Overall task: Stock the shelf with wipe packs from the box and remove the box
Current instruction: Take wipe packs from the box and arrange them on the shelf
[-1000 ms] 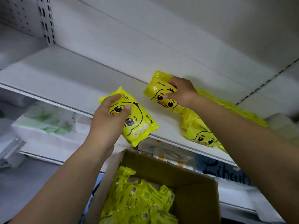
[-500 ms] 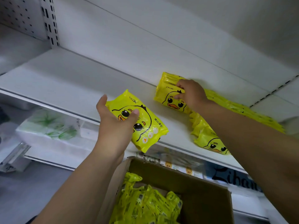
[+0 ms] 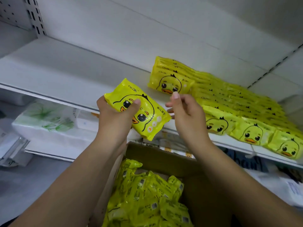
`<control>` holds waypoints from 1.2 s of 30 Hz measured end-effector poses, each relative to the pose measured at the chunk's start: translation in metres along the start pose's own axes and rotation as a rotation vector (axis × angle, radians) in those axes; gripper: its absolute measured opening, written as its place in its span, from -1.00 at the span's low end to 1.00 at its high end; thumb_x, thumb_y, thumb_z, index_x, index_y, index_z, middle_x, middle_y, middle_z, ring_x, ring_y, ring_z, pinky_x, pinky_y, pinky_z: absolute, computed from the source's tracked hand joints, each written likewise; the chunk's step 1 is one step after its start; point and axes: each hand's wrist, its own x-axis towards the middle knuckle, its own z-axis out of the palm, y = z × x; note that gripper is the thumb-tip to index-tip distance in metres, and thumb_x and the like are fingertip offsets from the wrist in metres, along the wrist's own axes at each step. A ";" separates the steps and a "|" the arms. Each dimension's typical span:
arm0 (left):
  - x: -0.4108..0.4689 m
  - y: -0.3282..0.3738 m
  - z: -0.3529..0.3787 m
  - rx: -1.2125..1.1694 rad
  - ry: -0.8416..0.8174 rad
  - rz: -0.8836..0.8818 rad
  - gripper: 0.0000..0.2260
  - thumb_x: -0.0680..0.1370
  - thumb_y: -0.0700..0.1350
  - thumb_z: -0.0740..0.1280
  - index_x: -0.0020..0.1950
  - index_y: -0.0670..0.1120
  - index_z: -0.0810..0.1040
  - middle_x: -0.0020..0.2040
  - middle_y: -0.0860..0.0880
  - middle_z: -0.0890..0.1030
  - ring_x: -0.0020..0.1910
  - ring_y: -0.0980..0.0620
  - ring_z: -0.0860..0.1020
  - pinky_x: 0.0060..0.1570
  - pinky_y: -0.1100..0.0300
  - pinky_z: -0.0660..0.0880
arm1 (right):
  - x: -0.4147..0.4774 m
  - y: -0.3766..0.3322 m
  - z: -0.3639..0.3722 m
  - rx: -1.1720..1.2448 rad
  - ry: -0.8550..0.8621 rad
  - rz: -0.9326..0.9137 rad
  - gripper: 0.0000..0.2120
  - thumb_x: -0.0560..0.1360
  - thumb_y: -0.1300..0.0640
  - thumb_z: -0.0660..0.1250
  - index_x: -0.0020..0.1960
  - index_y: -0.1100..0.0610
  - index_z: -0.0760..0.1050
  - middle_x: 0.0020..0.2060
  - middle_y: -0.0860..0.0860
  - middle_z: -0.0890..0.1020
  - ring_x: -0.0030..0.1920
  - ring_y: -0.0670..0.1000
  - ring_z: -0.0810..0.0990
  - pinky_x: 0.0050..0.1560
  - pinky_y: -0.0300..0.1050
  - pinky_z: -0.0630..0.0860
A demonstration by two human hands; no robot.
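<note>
My left hand point(image 3: 114, 115) grips a yellow duck-print wipe pack point(image 3: 144, 115) in front of the white shelf point(image 3: 68, 74), thumb across its face. Just right of that pack my right hand point(image 3: 185, 110) hovers with fingers loosely curled and holds nothing. On the shelf behind it a stack of wipe packs point(image 3: 170, 77) leans against the back wall, and a row of overlapping packs point(image 3: 246, 118) runs to the right. Below my arms the open cardboard box point(image 3: 157, 156) holds several more yellow packs point(image 3: 147, 194).
The shelf's left half is bare board. On the lower shelf at left lie white tissue packs with green print point(image 3: 45, 122). Perforated upright posts point(image 3: 34, 15) stand at the upper left. Other packaged goods point(image 3: 278, 179) sit under the shelf at right.
My right hand let go of the pack at the back of the shelf and drew back toward the pack in my left hand. The left hand kept its pack.
</note>
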 end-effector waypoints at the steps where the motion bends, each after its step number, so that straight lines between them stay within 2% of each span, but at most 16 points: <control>1: -0.004 -0.005 0.004 -0.021 -0.020 -0.014 -0.44 0.51 -0.21 0.52 0.40 -0.14 0.31 0.17 -0.16 0.66 0.10 -0.17 0.69 0.07 -0.29 0.62 | -0.014 0.005 -0.002 0.033 -0.041 0.100 -0.70 0.63 -0.18 0.22 -0.03 0.02 0.56 -0.11 0.00 0.69 -0.15 -0.20 0.62 -0.05 -0.27 0.54; 2: -0.010 -0.010 0.008 -0.042 -0.033 -0.029 -0.45 0.51 -0.18 0.52 0.39 -0.16 0.31 0.18 -0.17 0.66 0.11 -0.19 0.69 0.07 -0.31 0.61 | -0.025 0.013 -0.004 0.068 -0.074 0.198 -0.61 0.60 -0.27 0.21 0.00 0.03 0.58 -0.10 -0.03 0.69 -0.14 -0.23 0.62 -0.01 -0.29 0.56; 5: -0.030 -0.026 0.020 -0.039 -0.039 -0.057 -0.58 0.58 -0.14 0.45 0.34 -0.16 0.34 0.18 -0.15 0.66 0.11 -0.14 0.69 0.11 -0.29 0.60 | -0.051 0.036 -0.005 0.218 -0.061 0.396 -0.35 0.39 -0.51 0.22 0.03 0.04 0.62 -0.08 0.04 0.73 0.00 0.08 0.71 0.16 0.21 0.60; 9: -0.044 -0.031 0.024 0.095 -0.098 -0.104 -0.59 0.51 0.10 0.50 0.18 -0.14 0.50 0.06 -0.18 0.70 0.04 -0.20 0.70 0.09 -0.33 0.60 | -0.072 0.053 -0.025 0.387 0.119 0.461 -0.52 0.48 -0.33 0.36 0.02 0.09 0.62 -0.07 0.32 0.66 -0.11 0.36 0.65 0.08 0.42 0.56; 10: -0.045 -0.029 0.024 0.164 -0.108 -0.118 -0.53 0.41 0.23 0.52 0.05 -0.09 0.53 0.03 -0.23 0.69 0.04 -0.26 0.68 0.12 -0.36 0.57 | -0.074 0.058 -0.033 0.388 0.131 0.475 -0.49 0.46 -0.34 0.38 -0.02 0.13 0.60 -0.08 0.36 0.64 -0.19 0.36 0.59 0.06 0.41 0.57; 12: -0.044 -0.028 0.022 0.304 -0.145 -0.133 -0.47 0.24 0.39 0.50 -0.13 -0.02 0.53 0.04 -0.27 0.65 0.05 -0.32 0.65 0.15 -0.35 0.53 | -0.076 0.066 -0.048 0.371 0.151 0.488 -0.39 0.38 -0.39 0.40 -0.08 0.20 0.57 -0.09 0.36 0.63 -0.22 0.21 0.53 0.01 0.13 0.54; 14: -0.045 -0.030 0.022 0.416 -0.199 -0.119 -0.50 0.28 0.43 0.44 -0.14 0.02 0.58 -0.06 -0.14 0.67 -0.07 -0.20 0.64 0.09 -0.21 0.58 | -0.075 0.072 -0.059 0.341 0.155 0.500 -0.38 0.44 -0.35 0.36 -0.03 0.26 0.57 -0.02 0.32 0.65 -0.17 0.04 0.54 -0.03 -0.05 0.47; 16: -0.045 -0.036 0.023 0.506 -0.254 -0.074 -0.53 0.38 0.42 0.36 -0.12 0.01 0.61 -0.17 -0.01 0.63 -0.18 -0.04 0.57 -0.05 -0.04 0.52 | -0.074 0.079 -0.064 0.316 0.157 0.516 -0.43 0.52 -0.31 0.31 0.00 0.25 0.60 -0.05 0.22 0.70 -0.15 0.08 0.65 0.02 -0.04 0.54; 18: -0.045 -0.043 0.023 0.534 -0.297 -0.032 -0.46 0.43 0.41 0.31 -0.08 -0.09 0.58 -0.21 -0.09 0.54 -0.22 -0.02 0.48 -0.10 -0.02 0.47 | -0.073 0.088 -0.066 0.348 0.162 0.533 -0.45 0.55 -0.31 0.28 -0.03 0.20 0.62 -0.06 0.20 0.72 -0.12 0.17 0.70 0.08 0.07 0.60; 21: -0.045 -0.049 0.026 0.525 -0.309 -0.056 -0.50 0.54 0.35 0.28 -0.05 -0.10 0.61 -0.17 -0.25 0.57 -0.22 -0.07 0.51 -0.12 -0.08 0.55 | -0.074 0.093 -0.067 0.430 0.189 0.539 -0.63 0.62 -0.17 0.25 -0.17 0.10 0.54 -0.39 0.01 0.56 -0.43 -0.01 0.47 -0.34 -0.10 0.46; 23: -0.045 -0.053 0.029 0.510 -0.315 -0.074 -0.64 0.61 0.26 0.28 -0.04 0.02 0.69 -0.08 -0.25 0.68 -0.17 -0.16 0.64 -0.07 -0.07 0.57 | -0.071 0.092 -0.070 0.485 0.225 0.538 -0.69 0.63 -0.09 0.25 -0.16 0.09 0.51 -0.43 -0.03 0.48 -0.47 -0.06 0.39 -0.44 -0.15 0.39; 25: -0.045 -0.054 0.032 0.460 -0.315 -0.112 -0.69 0.62 0.23 0.29 0.03 0.06 0.72 0.00 -0.14 0.73 0.02 -0.31 0.68 0.13 -0.23 0.58 | -0.065 0.093 -0.075 0.558 0.259 0.522 -0.73 0.63 -0.04 0.27 -0.16 0.11 0.48 -0.43 -0.04 0.49 -0.47 -0.08 0.40 -0.48 -0.19 0.40; 28: -0.041 -0.050 0.038 0.346 -0.330 -0.190 -0.66 0.64 0.16 0.29 0.12 -0.05 0.70 0.10 -0.16 0.72 0.16 -0.36 0.63 0.27 -0.42 0.44 | -0.058 0.092 -0.083 0.634 0.261 0.526 -0.73 0.62 -0.03 0.28 -0.17 0.11 0.47 -0.42 -0.04 0.52 -0.47 -0.09 0.43 -0.49 -0.22 0.42; 32: -0.039 -0.049 0.042 0.319 -0.331 -0.237 -0.68 0.66 0.12 0.25 0.14 -0.06 0.68 0.06 -0.10 0.74 0.03 -0.19 0.69 0.25 -0.29 0.50 | -0.054 0.090 -0.088 0.700 0.212 0.541 -0.72 0.64 -0.03 0.25 -0.16 0.11 0.47 -0.42 -0.05 0.61 -0.46 -0.11 0.55 -0.48 -0.25 0.46; 34: -0.039 -0.050 0.044 0.284 -0.308 -0.261 -0.68 0.66 0.10 0.25 0.16 -0.08 0.66 0.06 -0.10 0.74 0.01 -0.13 0.70 0.21 -0.25 0.55 | -0.053 0.090 -0.089 0.721 0.171 0.554 -0.73 0.63 -0.06 0.26 -0.11 0.11 0.52 -0.26 0.02 0.68 -0.31 -0.05 0.64 -0.37 -0.18 0.56; 36: -0.039 -0.052 0.043 0.230 -0.276 -0.283 -0.69 0.66 0.09 0.25 0.18 -0.09 0.64 0.09 -0.11 0.73 0.10 -0.16 0.69 0.18 -0.22 0.59 | -0.055 0.091 -0.090 0.769 0.115 0.575 -0.71 0.63 -0.07 0.24 0.07 0.14 0.57 -0.02 0.09 0.72 -0.05 0.06 0.71 -0.09 -0.04 0.66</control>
